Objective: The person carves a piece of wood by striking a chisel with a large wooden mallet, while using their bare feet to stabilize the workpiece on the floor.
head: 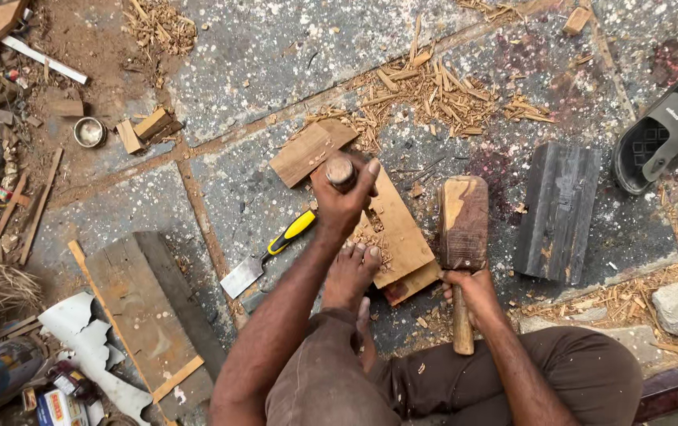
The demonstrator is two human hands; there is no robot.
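A seated woodworker's left hand (344,201) closes its fingers around a round-topped wooden-handled chisel (341,170), apparently upright over a flat brown wooden board (399,237) that a bare foot (352,272) pins to the stone floor (276,55). The right hand (469,290) grips a blocky wooden mallet (463,225), resting beside the board.

Yellow-handled scraper (270,254) lies on stone floor (276,47). Dark wood block (557,211) right; black sandal (662,134) beyond. Shavings (433,91) scattered. Small metal bowl (89,132) left.
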